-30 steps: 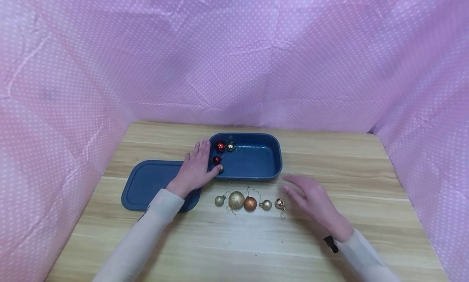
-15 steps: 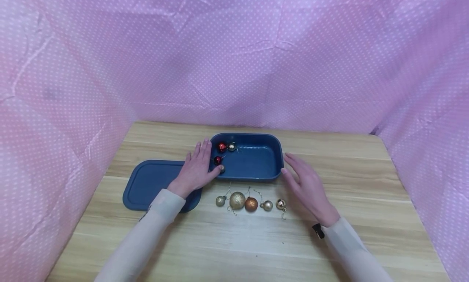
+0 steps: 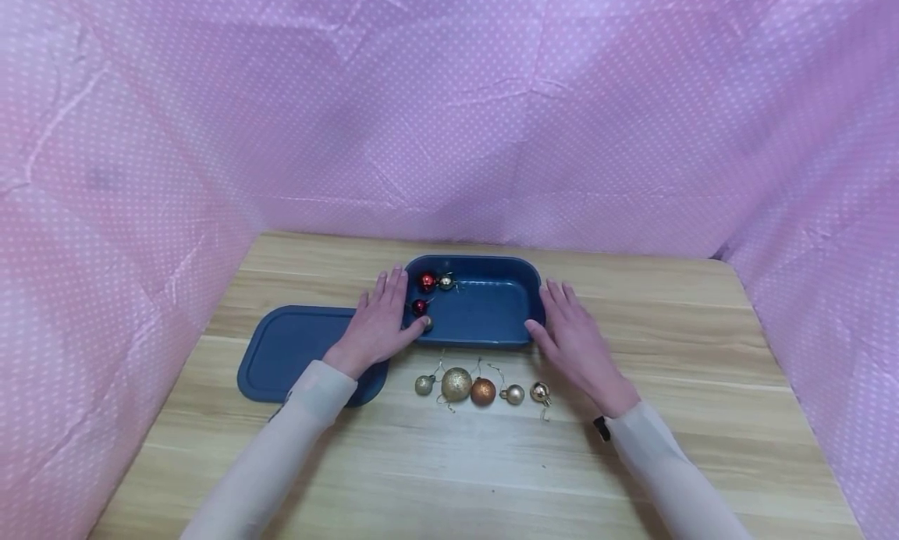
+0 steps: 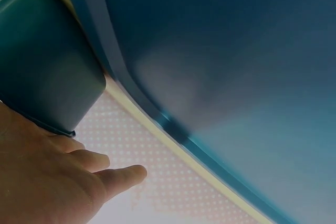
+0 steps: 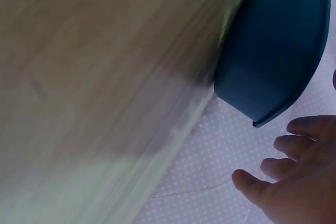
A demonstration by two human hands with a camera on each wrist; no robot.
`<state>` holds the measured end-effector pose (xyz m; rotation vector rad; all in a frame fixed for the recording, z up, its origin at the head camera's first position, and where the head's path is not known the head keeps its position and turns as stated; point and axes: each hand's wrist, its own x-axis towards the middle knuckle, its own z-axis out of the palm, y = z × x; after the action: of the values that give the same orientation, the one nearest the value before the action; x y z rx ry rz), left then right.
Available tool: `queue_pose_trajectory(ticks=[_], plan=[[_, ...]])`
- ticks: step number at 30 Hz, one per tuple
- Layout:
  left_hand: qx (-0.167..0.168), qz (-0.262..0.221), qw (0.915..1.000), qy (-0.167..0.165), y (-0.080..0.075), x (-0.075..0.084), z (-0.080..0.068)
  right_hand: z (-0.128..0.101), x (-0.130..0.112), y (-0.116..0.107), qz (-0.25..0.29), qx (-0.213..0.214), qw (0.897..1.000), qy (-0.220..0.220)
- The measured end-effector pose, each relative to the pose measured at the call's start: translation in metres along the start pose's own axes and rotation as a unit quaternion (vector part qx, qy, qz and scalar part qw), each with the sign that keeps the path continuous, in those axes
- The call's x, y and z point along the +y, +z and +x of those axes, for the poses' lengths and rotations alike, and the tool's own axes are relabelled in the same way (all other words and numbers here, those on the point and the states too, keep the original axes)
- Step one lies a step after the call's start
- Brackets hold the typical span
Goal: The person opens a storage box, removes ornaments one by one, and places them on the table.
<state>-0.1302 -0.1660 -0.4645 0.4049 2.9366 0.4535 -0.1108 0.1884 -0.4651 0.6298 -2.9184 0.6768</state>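
Blue container (image 3: 485,310) mid-counter (image 3: 492,462), four small baubles (image 3: 425,281) at its left end. Left hand (image 3: 377,325) flat against left wall, grip open, thumb at rim. Right hand (image 3: 576,345) against right wall, grip open. Lid (image 3: 295,353) beside container, under left wrist. Five baubles (image 3: 456,384) in row on counter, just before container

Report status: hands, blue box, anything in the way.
Left hand flat against blue box left end, right hand at right end, fingers straight. Box open, four baubles inside. Five baubles loose in front; lid lies left.
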Motion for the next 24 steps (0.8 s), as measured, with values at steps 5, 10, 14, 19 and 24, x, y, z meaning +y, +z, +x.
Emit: queue_pose_trajectory(ticks=[5,10,14,19,24], plan=[[0.000,-0.001,1.0000,0.001,-0.001,0.000,0.000,0.001,0.002,0.004,-0.005,-0.025,1.000,0.010],[0.002,-0.001,1.0000,0.001,-0.002,0.001,-0.001,0.000,0.001,0.005,-0.007,-0.044,0.999,0.020],[0.000,-0.003,1.0000,0.002,-0.003,0.000,0.000,0.000,0.001,0.006,-0.006,-0.048,0.999,0.025],[-0.001,0.002,1.0000,0.000,-0.006,0.001,0.001,0.000,0.000,0.006,-0.008,-0.057,0.998,0.029],[0.048,0.003,0.9983,0.032,-0.012,0.005,0.005,0.000,0.000,0.005,-0.008,-0.062,0.997,0.033]])
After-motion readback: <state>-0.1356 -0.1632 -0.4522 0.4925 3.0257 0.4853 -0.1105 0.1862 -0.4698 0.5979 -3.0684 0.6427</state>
